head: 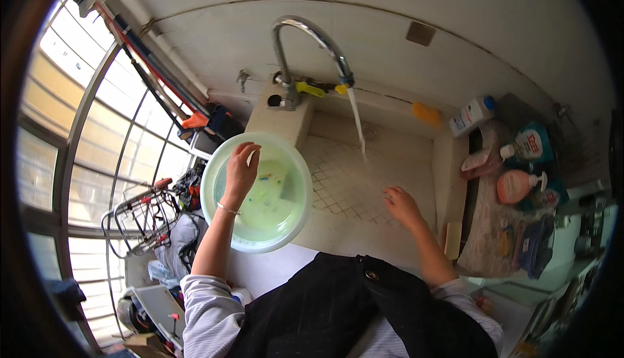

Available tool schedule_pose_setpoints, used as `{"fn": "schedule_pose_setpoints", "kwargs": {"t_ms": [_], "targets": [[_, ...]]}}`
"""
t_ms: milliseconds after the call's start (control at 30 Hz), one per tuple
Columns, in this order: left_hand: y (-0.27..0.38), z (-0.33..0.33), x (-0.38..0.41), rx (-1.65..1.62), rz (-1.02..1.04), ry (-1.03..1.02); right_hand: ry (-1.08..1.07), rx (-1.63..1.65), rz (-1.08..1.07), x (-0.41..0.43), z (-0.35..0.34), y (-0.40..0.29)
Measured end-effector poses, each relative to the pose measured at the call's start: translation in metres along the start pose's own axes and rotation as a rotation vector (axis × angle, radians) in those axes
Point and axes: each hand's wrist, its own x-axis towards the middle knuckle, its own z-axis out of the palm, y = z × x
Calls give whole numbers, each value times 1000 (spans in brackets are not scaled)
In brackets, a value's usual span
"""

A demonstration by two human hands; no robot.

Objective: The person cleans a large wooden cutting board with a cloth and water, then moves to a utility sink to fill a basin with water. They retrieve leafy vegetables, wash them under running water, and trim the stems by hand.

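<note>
My left hand is over a pale green plastic basin, its thumb apart from the bent fingers and nothing seen between them. A bracelet circles that wrist. The basin holds a little clear liquid and rests at the left of a stone utility sink. Over the right part of the sink floor is my right hand, loosely spread, with no object visible in it. Water runs from the curved chrome faucet into the sink, falling between my two hands. A crosshatched pattern marks the sink floor.
Right of the sink stand a white bottle with a blue cap, a pink pump bottle and detergent pouches. A bar of soap or block lies on the right rim, an orange cloth or sponge on the back ledge. A wire rack is at left.
</note>
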Motion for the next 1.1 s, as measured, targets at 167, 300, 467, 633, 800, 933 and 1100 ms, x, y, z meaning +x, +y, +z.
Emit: {"fn": "schedule_pose_setpoints", "kwargs": {"t_ms": [167,300,467,633,800,933,1100], "targets": [[-43,54,87,286,326,-77,-5,120,55,-22,-1,-16],[-69,80,135,504,201,-210,78,104,79,-48,7,-6],[-75,96,156,487,303,-142,184,116,114,-87,9,8],[69,55,173,288,876,500,226,156,139,-105,7,17],[164,61,216,424,928,328,207,166,103,-103,3,20],[198,84,247,534,863,331,214,181,101,-107,-1,24],[191,98,257,576,799,357,314,177,106,-130,-10,38]]}}
